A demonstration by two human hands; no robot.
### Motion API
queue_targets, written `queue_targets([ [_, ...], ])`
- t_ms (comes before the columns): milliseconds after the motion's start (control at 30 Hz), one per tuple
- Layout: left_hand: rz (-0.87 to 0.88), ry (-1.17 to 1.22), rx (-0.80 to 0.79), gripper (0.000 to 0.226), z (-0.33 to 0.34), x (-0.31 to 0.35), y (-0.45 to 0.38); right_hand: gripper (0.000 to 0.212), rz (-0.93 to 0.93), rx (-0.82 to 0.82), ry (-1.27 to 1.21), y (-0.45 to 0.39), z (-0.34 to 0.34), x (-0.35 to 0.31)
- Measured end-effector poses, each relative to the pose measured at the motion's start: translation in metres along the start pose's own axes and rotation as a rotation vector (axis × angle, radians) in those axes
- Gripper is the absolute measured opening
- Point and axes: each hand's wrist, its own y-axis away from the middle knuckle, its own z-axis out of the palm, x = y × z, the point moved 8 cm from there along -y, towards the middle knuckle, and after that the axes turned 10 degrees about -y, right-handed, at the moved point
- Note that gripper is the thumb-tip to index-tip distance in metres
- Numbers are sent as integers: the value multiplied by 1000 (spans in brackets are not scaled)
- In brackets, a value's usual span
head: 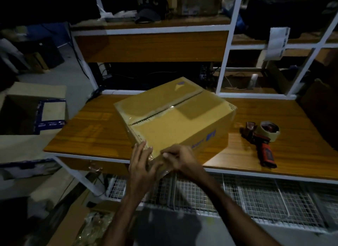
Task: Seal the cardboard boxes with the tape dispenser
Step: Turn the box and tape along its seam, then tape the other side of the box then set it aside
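Left hand: the left hand [141,160], low centre of the frame, lies flat with fingers spread wide against the near corner of the cardboard box, holding nothing.
Right hand: the right hand [178,158], just beside the left, has its fingers curled and pressed on the same near corner; whether it pinches clear tape there cannot be told.
Cardboard box: the cardboard box [175,115] sits turned at an angle in the centre of the frame, its near corner reaching the front edge of the table; the top flaps are closed, with the centre seam showing as a dark line.
Table: the wooden table [87,134] has bare surface left of the box and a wider bare stretch to the right.
Tape dispenser: the tape dispenser [262,140] lies on the table at centre right, well apart from the box and hands, its handle pointing at the front edge.
Wire mesh: a wire mesh shelf [247,194] runs below the table front, lower right.
Side box: an open box with blue tape [34,106] stands at the left edge, off the table.
Shelving: white-framed shelves [151,44] rise behind the table, upper frame.
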Motion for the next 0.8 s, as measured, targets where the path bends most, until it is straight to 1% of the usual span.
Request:
queue_targets([
  [67, -46, 113, -8, 55, -15, -20, -10, 20, 20, 140, 95, -16, -39, 11],
  [133, -67, 182, 19, 53, -34, -40, -22, 17, 52, 316, 200, -30, -90, 24],
  [200, -72, 196, 37, 56, -51, -65, -34, 18, 168, 460, 404, -40, -140, 42],
  [267, -74, 199, 53, 62, -67, -89, -48, 25, 314, 531, 601, -43, -176, 64],
  [300, -81, 193, 56, 64, -73, -100, -57, 29, 374, 558, 650, -41, -186, 73],
  [333, -91, 186, 51, 64, -77, -111, -67, 34, 423, 575, 638, -37, -190, 81],
  [400, -112, 179, 49, 63, -81, -129, -87, 50, 457, 587, 469, -26, -179, 91],
  [467, -124, 158, 82, 61, -82, -140, -104, 65, 449, 634, 301, -13, -158, 92],
  [500, -117, 145, 111, 61, -82, -142, -110, 68, 429, 670, 262, -7, -148, 90],
  [533, -102, 130, 132, 62, -80, -142, -116, 66, 411, 707, 234, -1, -141, 86],
  [600, -85, 71, 134, 66, -73, -137, -124, 58, 415, 769, 153, 7, -127, 83],
  [667, -120, -23, 80, 75, -58, -133, -130, 51, 437, 814, 76, 16, -111, 78],
  [733, -211, -128, 6, 85, -40, -127, -134, 46, 433, 847, 37, 29, -92, 70],
  [800, -244, -157, -78, 92, -20, -106, -130, 41, 429, 868, 29, 41, -71, 61],
])
